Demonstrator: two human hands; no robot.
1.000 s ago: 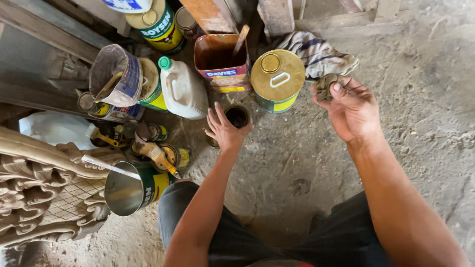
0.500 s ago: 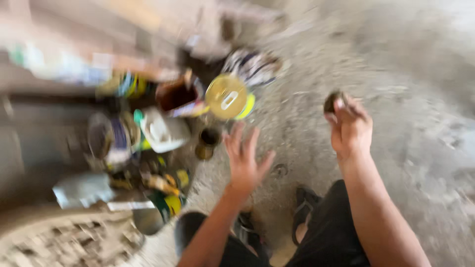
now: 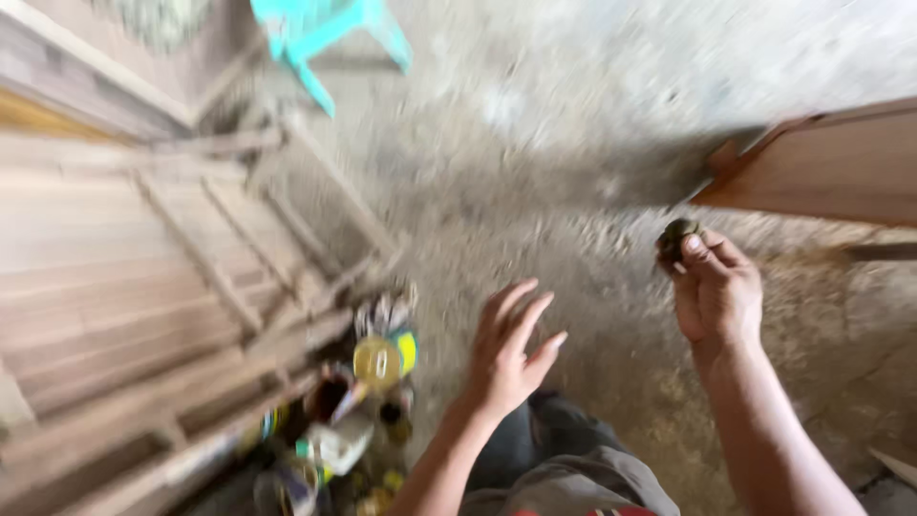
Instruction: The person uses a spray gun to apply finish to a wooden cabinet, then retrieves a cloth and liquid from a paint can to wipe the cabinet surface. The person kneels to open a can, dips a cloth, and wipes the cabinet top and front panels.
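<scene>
R hand is raised w/ a small dark greenish-brown roundish lump pinched at the fingertips; thumb tip presses on its near side, fingers curl behind. Grip is narrow, closed on the lump. The lump sits at the top-left of the R hand, above the rough grey concrete floor, just below the edge of a brown wooden board that comes in from the right. Too blurred & small to say what the lump is, or whether it has a long axis; looks about as wide as tall.

L hand is empty, fingers spread wide & palm tilted to the right, hovering over the floor w/ nothing touched. It's well apart from the lump, which lies up & to the right of it. The R hand is the one on the lump; the L is nearer the clutter at lower left.

That clutter: a round yellow-lidded tin can, a white plastic jug below it, other cans & bits I can't separate, all smeared by camera motion. They sit beside a stack of pale wooden slatted frames filling the left side. A turquoise plastic stool leg shows at top, cut off by the frame edge.

The person's dark trousers show at the bottom between the forearms. Whole view is motion-blurred, so labels, small items & the lump's surface can't be made out. Another pale edge at bottom right is cut off; can't tell what it is.
</scene>
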